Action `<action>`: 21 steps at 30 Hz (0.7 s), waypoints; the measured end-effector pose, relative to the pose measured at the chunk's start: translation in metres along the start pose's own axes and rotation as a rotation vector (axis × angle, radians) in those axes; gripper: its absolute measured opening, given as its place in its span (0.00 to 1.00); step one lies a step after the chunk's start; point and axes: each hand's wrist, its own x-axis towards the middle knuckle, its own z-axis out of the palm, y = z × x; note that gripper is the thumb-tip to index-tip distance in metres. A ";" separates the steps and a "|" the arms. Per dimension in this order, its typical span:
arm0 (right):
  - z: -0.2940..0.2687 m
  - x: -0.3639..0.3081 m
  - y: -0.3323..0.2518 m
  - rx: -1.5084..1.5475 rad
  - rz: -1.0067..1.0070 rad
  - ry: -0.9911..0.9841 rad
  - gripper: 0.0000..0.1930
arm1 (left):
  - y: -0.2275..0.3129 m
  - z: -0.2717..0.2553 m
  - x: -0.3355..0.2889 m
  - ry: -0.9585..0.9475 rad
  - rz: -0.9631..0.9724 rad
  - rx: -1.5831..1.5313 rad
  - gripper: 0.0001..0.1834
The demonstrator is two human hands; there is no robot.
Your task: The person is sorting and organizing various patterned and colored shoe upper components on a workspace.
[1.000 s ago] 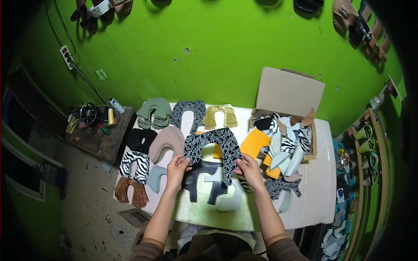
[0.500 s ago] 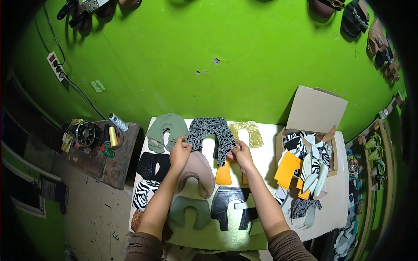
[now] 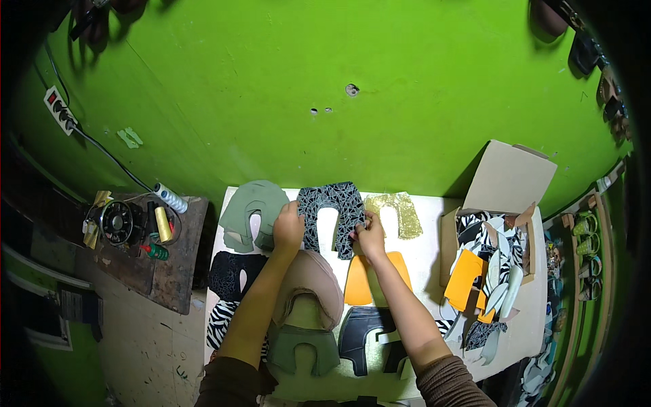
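A U-shaped black material piece with a grey line pattern (image 3: pixel 331 195) is at the back of the white table, between a stack of olive-green U-shaped pieces (image 3: pixel 237 210) and a glittery gold one (image 3: pixel 409 218). At its left edge is my left hand (image 3: pixel 289 228), with the fingers closed on it. My right hand (image 3: pixel 370 236) pinches its right edge low down. Below my right hand lies an orange U-shaped piece (image 3: pixel 359 281), partly under my forearm. A stack of beige-pink curved pieces (image 3: pixel 319 271) sits between my arms.
Nearer lie a dark green piece (image 3: pixel 285 349) and shiny black pieces (image 3: pixel 354 339). Black lace (image 3: pixel 226 271) and zebra-print pieces (image 3: pixel 220 324) are at the left. An open cardboard box (image 3: pixel 449 244) overflows with scraps at right. A side table (image 3: pixel 180 271) holds thread spools (image 3: pixel 171 198).
My hands have moved the patterned piece slightly away from me, toward the back of the table. More of the orange piece now shows. The whole view has shifted a little.
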 end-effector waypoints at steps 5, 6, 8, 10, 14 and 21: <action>0.001 -0.020 -0.012 -1.029 -0.436 0.103 0.15 | -0.001 -0.004 -0.005 -0.181 0.094 0.343 0.12; 0.003 -0.027 -0.022 -1.026 -0.442 0.095 0.15 | -0.007 -0.002 -0.009 -0.174 0.088 0.347 0.12; 0.004 -0.036 -0.038 -1.115 -0.331 0.057 0.13 | -0.010 -0.001 -0.017 0.119 0.464 0.409 0.04; -0.001 -0.040 -0.041 -1.132 -0.402 0.093 0.12 | -0.005 -0.002 -0.022 0.044 0.428 0.398 0.05; -0.027 -0.059 -0.045 -0.989 -0.764 0.160 0.09 | 0.040 -0.015 -0.039 -0.168 0.327 0.295 0.09; -0.092 -0.142 -0.040 -0.854 -0.596 0.112 0.08 | 0.138 -0.012 -0.137 -0.265 0.380 -0.018 0.08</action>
